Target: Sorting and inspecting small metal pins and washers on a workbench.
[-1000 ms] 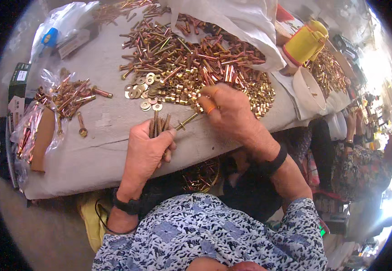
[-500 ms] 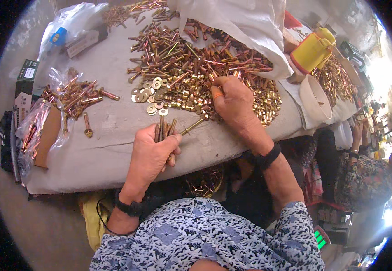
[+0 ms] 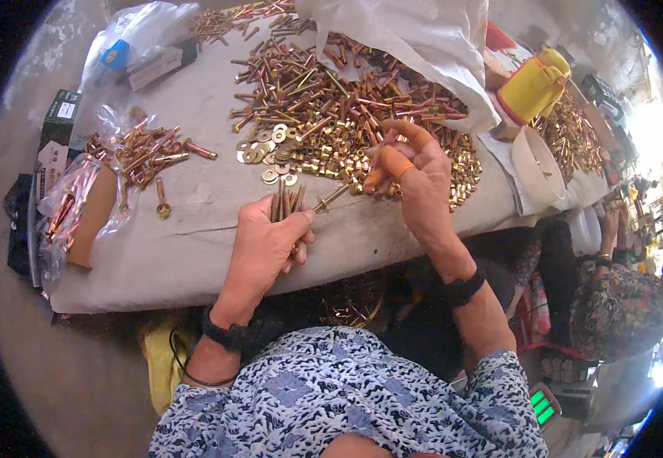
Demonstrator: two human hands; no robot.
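Left hand (image 3: 269,240) clutches bolts (image 3: 286,201) near the table's (image 3: 171,263) front edge; right hand (image 3: 426,185), contents unclear, seemingly picks sleeves (image 3: 465,172), requiring precision.

we're peering down from the wearer's head through a wide fisheye, over the patterned shirt (image 3: 339,374), facing left hand (image 3: 270,238), right hand (image 3: 425,177) and table (image 3: 156,259) close up.

I'm standing nr a big table (image 3: 179,256); a dull grey cover (image 3: 209,95) is lying over its top & wrapping round the front edge. Plain grey-brown floor (image 3: 79,366) is showing on the L. Up top L, a patchy grey bit (image 3: 45,65) is showing, wall or floor, I'm not making out which. On the R, v. bright white light (image 3: 647,126) is glaring.
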